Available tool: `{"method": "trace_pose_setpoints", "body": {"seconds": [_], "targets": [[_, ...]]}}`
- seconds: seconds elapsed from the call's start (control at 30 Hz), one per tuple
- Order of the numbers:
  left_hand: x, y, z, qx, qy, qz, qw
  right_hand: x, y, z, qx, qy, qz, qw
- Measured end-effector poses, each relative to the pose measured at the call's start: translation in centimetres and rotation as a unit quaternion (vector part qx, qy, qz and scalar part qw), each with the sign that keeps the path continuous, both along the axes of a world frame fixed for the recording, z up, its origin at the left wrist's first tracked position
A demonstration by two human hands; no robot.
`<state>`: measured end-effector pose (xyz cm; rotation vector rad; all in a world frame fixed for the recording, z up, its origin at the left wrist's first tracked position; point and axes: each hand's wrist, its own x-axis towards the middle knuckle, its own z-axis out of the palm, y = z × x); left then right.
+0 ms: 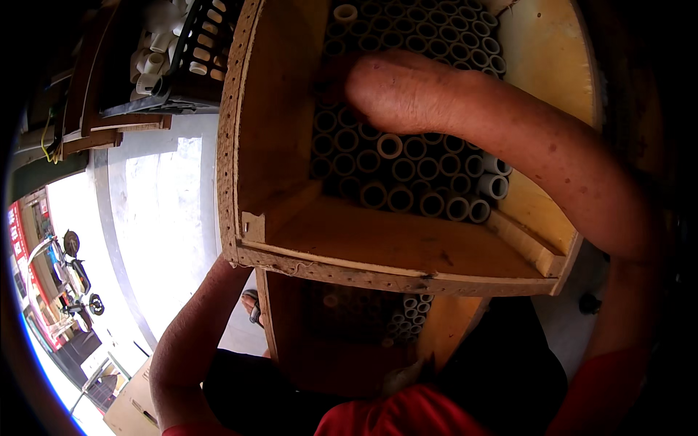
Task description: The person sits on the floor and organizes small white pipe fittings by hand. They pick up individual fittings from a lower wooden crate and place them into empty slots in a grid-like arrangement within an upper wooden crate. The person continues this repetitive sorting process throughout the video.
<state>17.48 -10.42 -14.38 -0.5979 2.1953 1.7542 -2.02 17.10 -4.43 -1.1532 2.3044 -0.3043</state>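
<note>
An upper wooden box (403,240) is tilted towards me. White plastic pipe pieces (390,146) stand on end in packed rows inside it, their round open ends facing up. My right arm reaches in from the right over them, and my right hand (376,90) is bent down near the box's left wall. Its fingers are lost in shadow, so what they touch is hidden. The left forearm (191,321) rises to the box's near left corner; the left hand itself is hidden behind that corner.
Below, a second wooden box (452,327) with more pipe pieces sits between my legs. At the upper left a black plastic crate (191,60) stands near loose white pipe fittings (152,62). A bright doorway opens left, with a parked two-wheeler (76,272) outside.
</note>
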Motion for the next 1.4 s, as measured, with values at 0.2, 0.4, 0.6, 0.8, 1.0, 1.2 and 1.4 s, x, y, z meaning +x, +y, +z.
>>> {"method": "trace_pose_setpoints", "body": {"seconds": [0.2, 0.4, 0.6, 0.8, 1.0, 1.2, 1.4], "targets": [[0.0, 0.0, -0.2, 0.0, -0.001, 0.003, 1.0, -0.3, -0.8, -0.5, 0.019, 0.043, 0.027, 0.999], [0.1, 0.1, -0.2, -0.002, -0.001, 0.002, 1.0, -0.3, -0.7, -1.3, -0.029, 0.046, 0.011, 0.998], [0.0, 0.0, -0.2, 0.0, 0.0, 0.004, 1.0, -0.3, -1.0, -1.1, 0.007, 0.035, 0.027, 0.999], [0.0, 0.0, -0.2, 0.0, -0.001, 0.005, 1.0, 0.3, -0.8, -0.4, 0.004, 0.053, 0.054, 0.997], [0.1, -0.2, -0.1, -0.002, -0.002, 0.007, 1.0, 2.5, -1.5, 5.0, 0.086, -0.072, 0.083, 0.99], [0.1, -0.2, -0.1, -0.002, -0.002, 0.008, 1.0, 4.1, -1.4, 3.7, 0.101, -0.155, 0.161, 0.969], [0.1, -0.2, -0.2, 0.0, -0.001, 0.008, 1.0, 4.3, -1.4, 2.3, 0.077, -0.169, 0.179, 0.966]]}}
